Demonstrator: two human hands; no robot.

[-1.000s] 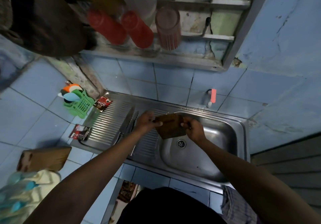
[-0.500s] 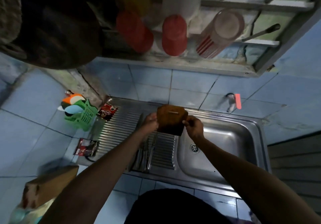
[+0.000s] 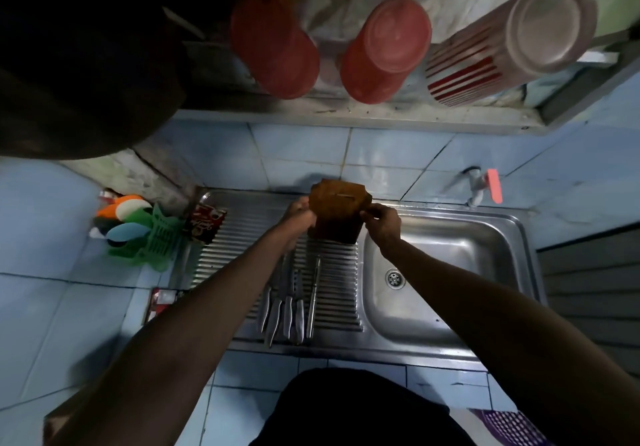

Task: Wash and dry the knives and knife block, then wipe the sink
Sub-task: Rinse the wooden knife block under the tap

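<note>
A brown wooden knife block [image 3: 337, 212] stands at the back of the ribbed steel drainboard [image 3: 242, 238], just left of the sink basin [image 3: 446, 272]. My left hand [image 3: 298, 213] grips its left side and my right hand [image 3: 382, 226] pinches its right edge. Several steel knives [image 3: 291, 303] lie side by side on the drainboard near the front edge, handles toward me. The block's slots hold no knives that I can see.
A green plastic caddy [image 3: 152, 241] with sponges and scrubbers stands left of the drainboard, with red sachets [image 3: 204, 224] beside it. A tap with a pink handle [image 3: 485, 186] juts from the blue tiled wall. Red tumblers [image 3: 381, 51] hang overhead on a shelf.
Both hands carried the knife block from over the sink basin's left edge to the back of the drainboard. The view tilted up toward the shelf.
</note>
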